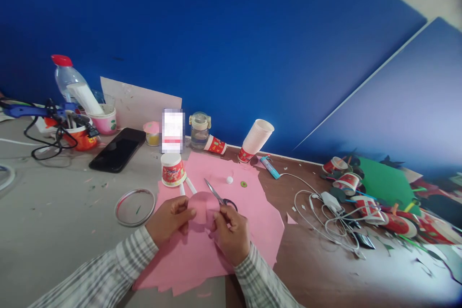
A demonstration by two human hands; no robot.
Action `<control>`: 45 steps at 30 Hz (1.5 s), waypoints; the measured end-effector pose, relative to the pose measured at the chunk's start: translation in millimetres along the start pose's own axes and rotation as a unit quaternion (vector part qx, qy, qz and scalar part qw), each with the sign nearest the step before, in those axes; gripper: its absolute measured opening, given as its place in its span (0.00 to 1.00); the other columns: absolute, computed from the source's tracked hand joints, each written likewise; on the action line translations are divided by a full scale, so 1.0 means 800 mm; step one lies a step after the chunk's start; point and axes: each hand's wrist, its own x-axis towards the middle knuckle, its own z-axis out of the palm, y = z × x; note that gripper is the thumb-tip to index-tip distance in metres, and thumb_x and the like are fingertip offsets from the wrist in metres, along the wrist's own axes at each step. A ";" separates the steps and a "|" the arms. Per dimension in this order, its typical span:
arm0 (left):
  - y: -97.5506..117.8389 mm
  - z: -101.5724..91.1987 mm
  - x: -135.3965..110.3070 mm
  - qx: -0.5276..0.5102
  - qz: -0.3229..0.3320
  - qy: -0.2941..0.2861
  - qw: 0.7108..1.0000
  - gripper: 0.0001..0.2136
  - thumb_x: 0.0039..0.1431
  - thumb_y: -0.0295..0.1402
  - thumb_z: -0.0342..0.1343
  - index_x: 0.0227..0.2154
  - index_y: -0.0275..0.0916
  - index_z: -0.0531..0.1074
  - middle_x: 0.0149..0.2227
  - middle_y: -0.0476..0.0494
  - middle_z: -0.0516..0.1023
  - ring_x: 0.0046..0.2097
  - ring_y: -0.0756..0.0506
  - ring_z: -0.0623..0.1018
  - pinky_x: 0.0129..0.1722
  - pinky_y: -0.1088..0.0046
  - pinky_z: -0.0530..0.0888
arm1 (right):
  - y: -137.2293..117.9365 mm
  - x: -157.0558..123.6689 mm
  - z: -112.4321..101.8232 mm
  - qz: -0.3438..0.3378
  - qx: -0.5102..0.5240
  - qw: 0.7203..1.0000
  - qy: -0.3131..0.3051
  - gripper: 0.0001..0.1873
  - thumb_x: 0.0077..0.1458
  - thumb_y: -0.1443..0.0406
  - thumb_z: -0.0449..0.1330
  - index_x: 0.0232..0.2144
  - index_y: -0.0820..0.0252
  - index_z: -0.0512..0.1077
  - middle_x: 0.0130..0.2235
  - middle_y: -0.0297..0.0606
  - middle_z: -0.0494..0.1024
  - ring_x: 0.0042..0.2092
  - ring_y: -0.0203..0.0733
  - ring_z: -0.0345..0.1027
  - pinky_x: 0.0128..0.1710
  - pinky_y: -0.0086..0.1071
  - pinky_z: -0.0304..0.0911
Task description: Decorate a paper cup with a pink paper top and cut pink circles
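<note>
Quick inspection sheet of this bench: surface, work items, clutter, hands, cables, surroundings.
Surface: tabletop, grey on the left, brown on the right; scraps scattered on it.
Work items: pink piece held over layered pink sheets; scissors at the right hand's fingers, contact unclear.
Clutter: upside-down red cup, black phone, tilted cup stack; jumbled cups at far right.
Hands: left hand and right hand both pinch the pink piece.
Cables: white cables tangled right, by a charger; black cable looped left.
Surroundings: blue partition behind; other people, nothing seen.
</note>
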 end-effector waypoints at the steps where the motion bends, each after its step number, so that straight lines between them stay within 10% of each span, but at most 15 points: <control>1: -0.002 0.001 0.000 -0.011 0.008 0.006 1.000 0.14 0.34 0.45 0.59 0.14 0.43 0.62 0.08 0.62 0.65 0.11 0.52 0.67 0.13 0.77 0.62 | 0.000 0.000 0.000 0.005 0.009 1.000 0.002 0.06 0.47 0.65 0.57 0.21 0.53 0.72 0.14 0.27 0.71 0.15 0.39 0.66 0.15 0.26 0.61; 32: 0.005 0.026 -0.009 -0.060 0.084 0.128 0.986 0.14 0.34 0.36 0.58 0.26 0.46 0.61 0.18 0.61 0.73 0.09 0.52 0.68 0.09 0.76 0.65 | -0.014 0.002 0.010 0.177 0.250 0.947 -0.093 0.13 0.40 0.64 0.61 0.33 0.61 0.67 0.20 0.30 0.74 0.14 0.36 0.67 0.12 0.27 0.64; 45: 0.003 0.031 -0.014 0.031 0.069 0.041 0.996 0.12 0.40 0.45 0.55 0.18 0.42 0.66 0.11 0.61 0.67 0.09 0.51 0.68 0.08 0.77 0.64 | -0.017 0.003 0.014 0.196 0.235 0.952 -0.029 0.13 0.38 0.69 0.59 0.31 0.60 0.65 0.11 0.21 0.67 0.10 0.30 0.55 0.07 0.21 0.54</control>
